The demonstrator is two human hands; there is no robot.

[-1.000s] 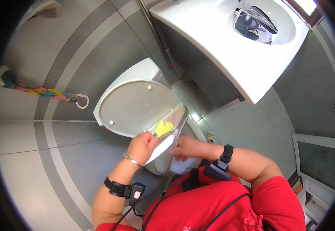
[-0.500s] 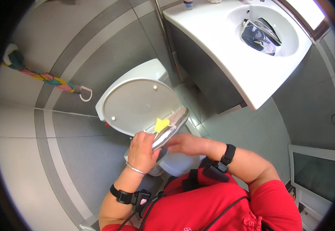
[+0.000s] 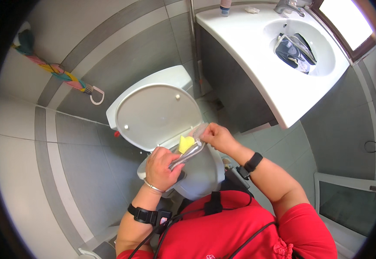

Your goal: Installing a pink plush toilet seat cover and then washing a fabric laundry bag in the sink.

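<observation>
Head view: left hand (image 3: 160,167) and right hand (image 3: 217,136) pinch a clear pouch (image 3: 195,150), any print on the bottle (image 3: 225,8) illegible.

Head view, seen from the left of two wide fisheye cameras worn side by side on your head. It faces steeply downward, setting your left hand (image 3: 160,167) and right hand (image 3: 217,137) near mid-field. Your red shirt (image 3: 222,228) lies nearest the lens, below the hands; coverage extends past them to the toilet lid (image 3: 155,113) and, ahead and rightward, the washbasin (image 3: 257,64).
</observation>
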